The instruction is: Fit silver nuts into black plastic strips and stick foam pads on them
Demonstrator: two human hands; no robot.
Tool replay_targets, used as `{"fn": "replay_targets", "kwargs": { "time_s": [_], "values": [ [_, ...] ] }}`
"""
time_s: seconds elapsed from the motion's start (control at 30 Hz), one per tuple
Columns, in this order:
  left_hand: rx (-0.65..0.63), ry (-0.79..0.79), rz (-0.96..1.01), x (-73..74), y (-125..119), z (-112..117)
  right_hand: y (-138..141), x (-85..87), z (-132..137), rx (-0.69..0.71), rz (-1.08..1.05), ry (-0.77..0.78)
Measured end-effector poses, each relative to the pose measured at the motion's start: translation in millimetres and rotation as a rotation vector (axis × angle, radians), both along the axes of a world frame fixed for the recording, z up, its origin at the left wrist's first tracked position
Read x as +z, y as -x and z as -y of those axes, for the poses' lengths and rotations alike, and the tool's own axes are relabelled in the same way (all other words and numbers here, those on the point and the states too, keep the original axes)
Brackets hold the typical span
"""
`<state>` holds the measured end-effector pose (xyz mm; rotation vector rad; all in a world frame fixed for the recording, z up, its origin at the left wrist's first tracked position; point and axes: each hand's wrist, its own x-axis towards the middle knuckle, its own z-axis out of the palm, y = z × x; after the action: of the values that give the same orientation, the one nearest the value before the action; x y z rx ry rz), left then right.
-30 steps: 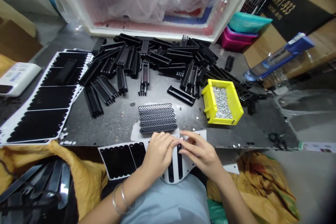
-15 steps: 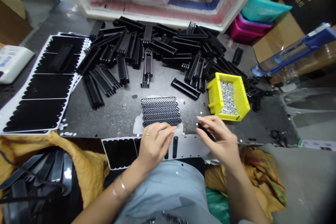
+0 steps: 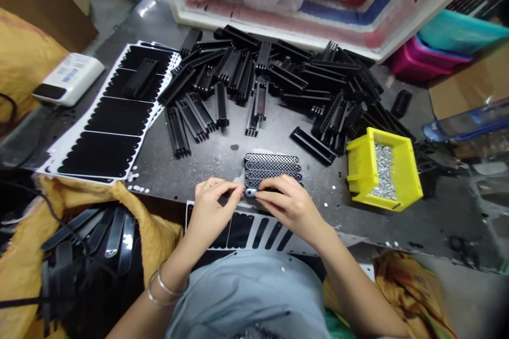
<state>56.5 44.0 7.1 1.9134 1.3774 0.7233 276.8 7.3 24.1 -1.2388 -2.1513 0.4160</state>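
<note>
Nearest me, a sticker sheet with black strips lies across my lap against the near edge of the counter, and off to the left a yellow sack carries a bundle of glossy black strips. My left hand and right hand are together just over that edge, fingertips closing from both sides on a small part with a shiny end. My fingers hide most of it, so I can't be sure of its shape. It looks light, stiff and smooth, so it could slip and is best pinched by its sides. It sits against the near end of a row of mesh strips lying side by side; they look thin and stiff, best lifted by their long edges. Beyond them, a loose pile of black plastic parts spreads across the counter, with stacked sticker sheets toward the left edge and a white device past them. Toward the right edge stands a yellow bin of what look like silver screws. Along the far edge runs the white rim of a plastic-lined tub, with a pink basket and a teal basket off the far right corner.
</note>
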Motion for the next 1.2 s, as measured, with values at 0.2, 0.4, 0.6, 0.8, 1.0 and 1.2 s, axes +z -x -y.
{"fn": "replay_targets", "kwargs": {
  "time_s": [0.2, 0.4, 0.6, 0.8, 1.0, 1.2],
  "values": [
    [-0.014, 0.079, 0.046, 1.0, -3.9, -2.8, 1.7, -0.5, 1.3, -0.013, -0.04, 0.045],
    [-0.05, 0.107, 0.026, 1.5, -6.5, -6.0, -1.1, 7.1, 4.8, -0.038, 0.039, 0.049],
    [-0.047, 0.132, 0.014, 0.3, -5.7, -6.8, -42.4, 17.4, 24.5, -0.28, -0.144, 0.275],
    [-0.056, 0.112, -0.006, -1.5, -3.9, -9.7, -54.3, 3.1, 28.3, -0.317, -0.29, 0.259],
    [-0.05, 0.031, -0.031, -2.8, -2.3, -8.4, -41.9, 9.3, 44.1, -0.388, -0.146, 0.081],
    [-0.022, -0.252, -0.071, -1.9, -6.7, 7.4, 2.4, 1.9, 144.0, 0.18, -0.177, 0.606]
  ]
}}
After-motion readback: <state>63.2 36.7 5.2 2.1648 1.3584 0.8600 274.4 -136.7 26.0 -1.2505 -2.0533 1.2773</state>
